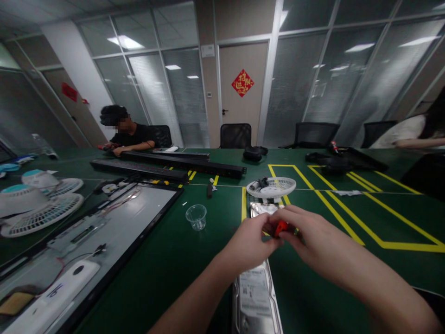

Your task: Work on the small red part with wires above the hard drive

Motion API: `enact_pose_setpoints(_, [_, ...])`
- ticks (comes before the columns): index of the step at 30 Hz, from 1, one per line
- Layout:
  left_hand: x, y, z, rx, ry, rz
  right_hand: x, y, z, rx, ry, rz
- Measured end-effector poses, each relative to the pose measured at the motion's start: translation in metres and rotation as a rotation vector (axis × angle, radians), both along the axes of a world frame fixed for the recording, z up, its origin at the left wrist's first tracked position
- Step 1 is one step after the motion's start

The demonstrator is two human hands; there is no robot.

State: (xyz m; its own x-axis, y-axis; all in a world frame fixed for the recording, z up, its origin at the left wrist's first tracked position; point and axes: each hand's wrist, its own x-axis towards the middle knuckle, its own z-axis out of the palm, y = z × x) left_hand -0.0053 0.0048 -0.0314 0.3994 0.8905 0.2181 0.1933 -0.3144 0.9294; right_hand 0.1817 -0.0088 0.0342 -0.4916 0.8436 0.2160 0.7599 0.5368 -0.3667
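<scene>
My left hand (251,240) and my right hand (301,228) meet over the table, fingers closed round a small red object (281,228). Its kind is not clear; fingers cover most of it. Below my left wrist lies a silver hard drive (255,297) with a white label. A second silver drive-like piece (259,209) shows just beyond my fingers, partly hidden by them. Past it, a white round slotted plastic cover (288,186) holds small dark parts. To the left of my hands stands a clear plastic cup (196,217).
A large flat panel (139,208) with cables and a white device (59,297) fills the left. White fan-like parts (52,215) and long black bars (181,162) lie beyond. Yellow tape (347,222) marks the green table at right. A person (135,132) sits opposite; another person's arm (417,141) is at far right.
</scene>
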Motion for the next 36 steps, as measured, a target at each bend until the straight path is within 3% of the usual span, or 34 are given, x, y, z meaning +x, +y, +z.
enact_pose_setpoints(8, [0.001,-0.002,0.002,0.019,0.063,0.023,-0.010,0.003,0.004,-0.046,-0.105,-0.212])
enact_pose_setpoints(15, [-0.001,0.001,0.001,0.027,0.017,0.019,-0.004,0.000,0.002,-0.038,-0.019,-0.025])
enact_pose_setpoints(23, [0.001,-0.002,0.000,-0.008,0.045,0.023,-0.007,0.003,0.001,-0.043,-0.109,-0.189])
enact_pose_setpoints(30, [0.000,0.000,-0.003,-0.017,0.002,0.002,0.001,0.003,-0.004,0.028,0.000,-0.002])
enact_pose_setpoints(36, [0.001,-0.003,0.001,0.020,0.079,0.018,-0.003,0.006,-0.003,0.039,-0.066,-0.132])
